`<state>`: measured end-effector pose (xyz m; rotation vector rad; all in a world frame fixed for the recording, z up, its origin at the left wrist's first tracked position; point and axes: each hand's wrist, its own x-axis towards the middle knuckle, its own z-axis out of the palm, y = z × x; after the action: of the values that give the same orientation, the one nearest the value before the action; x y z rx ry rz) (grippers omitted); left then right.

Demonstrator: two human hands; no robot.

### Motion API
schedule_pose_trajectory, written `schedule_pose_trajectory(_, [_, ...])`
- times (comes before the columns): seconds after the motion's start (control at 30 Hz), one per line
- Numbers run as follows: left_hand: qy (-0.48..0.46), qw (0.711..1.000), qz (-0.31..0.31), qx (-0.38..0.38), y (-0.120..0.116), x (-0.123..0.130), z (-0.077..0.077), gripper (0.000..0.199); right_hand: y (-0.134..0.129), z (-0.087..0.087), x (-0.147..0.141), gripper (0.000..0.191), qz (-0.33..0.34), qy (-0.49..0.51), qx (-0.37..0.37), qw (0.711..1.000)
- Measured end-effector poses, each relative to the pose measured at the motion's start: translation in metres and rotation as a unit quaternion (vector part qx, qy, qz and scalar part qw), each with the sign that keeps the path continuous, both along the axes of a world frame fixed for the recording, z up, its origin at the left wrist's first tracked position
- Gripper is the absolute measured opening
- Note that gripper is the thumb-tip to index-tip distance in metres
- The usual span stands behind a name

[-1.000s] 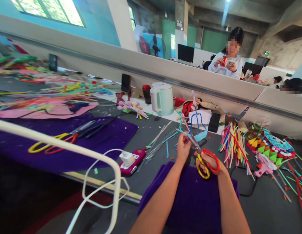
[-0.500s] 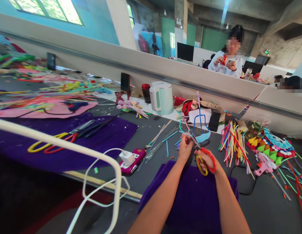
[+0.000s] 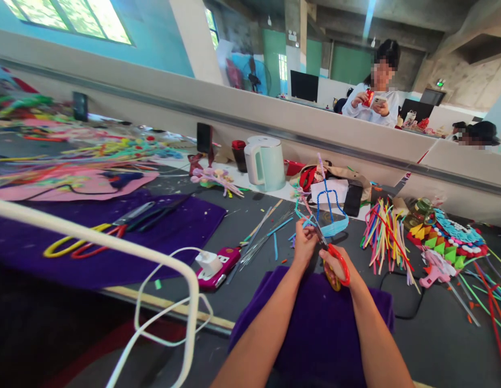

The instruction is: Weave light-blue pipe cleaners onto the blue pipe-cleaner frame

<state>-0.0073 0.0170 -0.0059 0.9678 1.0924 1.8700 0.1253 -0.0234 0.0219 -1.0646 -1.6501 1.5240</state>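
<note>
My right hand grips scissors by their red and yellow handles. The blades point up and left, their tips beside the fingers of my left hand. That hand is closed in a pinch; the small thing between its fingertips is hard to make out, perhaps a light-blue pipe cleaner end. Just behind the hands stands a pipe cleaner shape with dark-blue uprights, a light-blue base and a lilac tip. Both forearms lie over a folded purple cloth.
To the right are a bundle of coloured pipe cleaners and a pink glue gun. A kettle and a phone stand behind. On the left are a magenta power strip, a white cable and second scissors. Beyond the partition a person holds a phone.
The scissor handles have come closer together in my right hand. My left hand stays pinched beside the blades. The whole view has shifted slightly.
</note>
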Motion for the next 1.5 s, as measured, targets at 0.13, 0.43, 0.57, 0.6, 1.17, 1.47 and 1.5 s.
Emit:
schedule_pose_trajectory(0.13, [-0.041,0.999,-0.024,-0.022,0.002,-0.001,-0.006,0.078,0.002,-0.007,-0.002,0.030,-0.039,-0.077,0.114,0.990])
schedule_pose_trajectory(0.43, [-0.202,0.975,-0.070,-0.061,0.003,-0.005,-0.010,0.094,0.003,0.005,0.007,0.032,-0.096,-0.150,0.245,0.953])
schedule_pose_trajectory(0.57, [-0.204,0.975,-0.078,-0.049,0.002,-0.006,-0.006,0.078,0.014,0.009,0.026,0.045,-0.256,-0.233,0.215,0.913])
schedule_pose_trajectory(0.6, [-0.203,0.975,-0.084,-0.047,0.002,-0.007,-0.005,0.068,0.017,0.010,0.032,0.046,-0.279,-0.271,0.203,0.899])
schedule_pose_trajectory(1.17, [-0.201,0.965,-0.167,-0.034,-0.012,-0.002,0.016,0.044,-0.002,0.011,0.016,0.023,-0.155,-0.467,0.219,0.842])
schedule_pose_trajectory(1.47, [-0.178,0.962,-0.195,-0.065,-0.013,0.004,0.015,0.042,0.020,0.009,0.030,0.037,-0.153,0.149,0.001,0.977])
schedule_pose_trajectory(1.5, [-0.165,0.963,-0.202,-0.065,-0.014,0.005,0.015,0.043,0.022,0.007,0.029,0.038,-0.169,0.200,-0.018,0.965])
